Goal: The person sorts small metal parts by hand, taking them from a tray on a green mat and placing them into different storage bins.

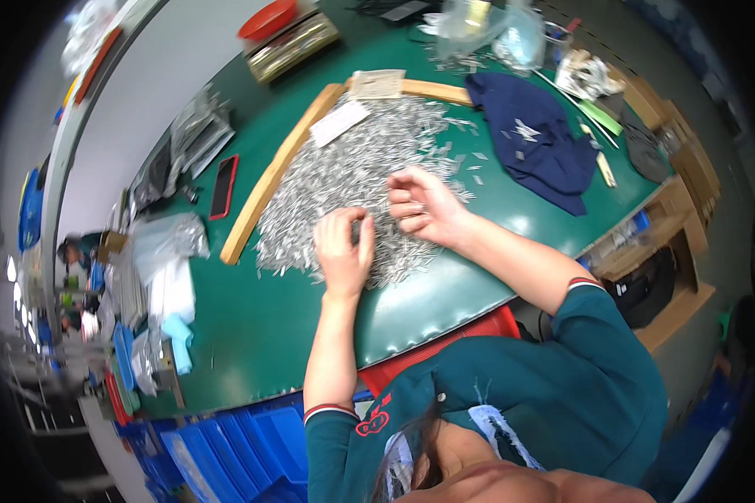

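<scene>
A wide heap of small, thin silvery metal pieces covers the middle of the green table. My left hand lies palm down over the heap's near part, its fingers stretched forward and its thumb apart. To its right, my right hand is above the heap's right side, with the fingers curled in toward the palm. Anything inside those curled fingers is too small or too hidden to make out. Two wooden strips border the heap on its left and far sides. A white paper slip rests on the pieces.
A red-edged phone lies left of the wooden strip. Navy cloth with a few pieces on it is at the right. Plastic bags line the left edge; a red bowl sits at the back. Below the front edge are blue bins.
</scene>
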{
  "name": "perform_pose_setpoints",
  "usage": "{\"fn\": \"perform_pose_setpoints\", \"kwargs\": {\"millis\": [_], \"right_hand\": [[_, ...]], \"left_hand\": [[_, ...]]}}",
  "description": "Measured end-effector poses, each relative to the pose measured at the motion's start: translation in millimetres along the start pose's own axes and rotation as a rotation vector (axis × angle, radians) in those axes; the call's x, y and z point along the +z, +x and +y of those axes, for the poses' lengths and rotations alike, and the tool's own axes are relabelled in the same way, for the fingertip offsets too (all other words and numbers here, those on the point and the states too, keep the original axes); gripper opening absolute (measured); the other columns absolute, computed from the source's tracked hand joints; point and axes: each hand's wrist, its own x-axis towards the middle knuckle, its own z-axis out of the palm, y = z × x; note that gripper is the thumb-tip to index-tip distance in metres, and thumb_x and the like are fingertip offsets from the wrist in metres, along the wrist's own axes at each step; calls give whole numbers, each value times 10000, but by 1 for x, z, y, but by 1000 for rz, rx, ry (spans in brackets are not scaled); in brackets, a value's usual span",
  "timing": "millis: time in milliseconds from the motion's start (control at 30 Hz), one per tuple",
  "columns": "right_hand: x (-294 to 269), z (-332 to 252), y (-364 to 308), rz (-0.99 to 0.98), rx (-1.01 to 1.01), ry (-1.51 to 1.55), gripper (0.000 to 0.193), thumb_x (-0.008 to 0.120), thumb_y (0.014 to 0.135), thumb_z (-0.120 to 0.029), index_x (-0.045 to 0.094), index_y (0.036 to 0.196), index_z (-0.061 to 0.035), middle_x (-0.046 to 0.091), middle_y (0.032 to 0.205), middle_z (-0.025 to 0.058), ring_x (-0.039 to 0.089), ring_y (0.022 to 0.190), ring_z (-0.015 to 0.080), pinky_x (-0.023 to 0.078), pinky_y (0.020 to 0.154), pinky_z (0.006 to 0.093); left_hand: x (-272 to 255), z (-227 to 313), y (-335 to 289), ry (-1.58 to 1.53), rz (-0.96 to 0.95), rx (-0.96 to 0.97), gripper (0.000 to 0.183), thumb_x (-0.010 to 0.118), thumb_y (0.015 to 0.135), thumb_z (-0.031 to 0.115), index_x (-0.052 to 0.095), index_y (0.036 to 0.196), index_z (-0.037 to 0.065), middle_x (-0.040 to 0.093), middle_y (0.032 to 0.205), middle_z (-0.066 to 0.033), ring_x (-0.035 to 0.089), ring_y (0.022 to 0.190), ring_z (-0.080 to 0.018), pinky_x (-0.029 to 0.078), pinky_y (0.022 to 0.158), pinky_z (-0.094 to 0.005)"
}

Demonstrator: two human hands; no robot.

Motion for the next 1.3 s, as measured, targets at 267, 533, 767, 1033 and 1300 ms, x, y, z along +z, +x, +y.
{"fn": "perform_pose_setpoints", "kwargs": {"millis": [267,533,767,1033,1300], "right_hand": [[5,5,0,41,-72,-91,307,558,829,-369,514,940,-87,429,763,-34,326,531,29,189,362,134],[-4,0,7,22,2,170,183,529,863,-315,505,879,-135,383,629,-87,299,441,-8,174,321,129],[-5,8,7,39,59,103,160,549,855,-299,518,877,-143,400,636,-86,292,434,-13,170,323,126],[2,15,6,105,7,-65,182,576,848,-245,530,963,-111,387,648,-78,302,458,-6,192,332,126],[15,16,-5,131,23,-389,226,545,876,-267,552,997,-76,354,634,-77,294,466,-18,186,344,121]], "left_hand": [[-4,11,1,267,-404,20,425,690,678,328,570,1012,94,539,975,-79,470,977,-265,284,928,-417],[1,5,-3,264,-354,33,127,621,763,148,581,859,75,551,826,-52,520,877,-227,261,977,-445],[0,-5,-3,213,-303,-6,67,585,799,124,553,825,72,550,830,-44,527,855,-219,263,979,-475],[-5,-13,-5,54,-26,-150,60,536,828,88,523,836,30,547,808,-102,502,798,-286,366,765,-395],[-5,-7,-1,25,47,-4,96,598,783,70,545,862,61,577,854,-60,536,876,-248,356,924,-444]]}}
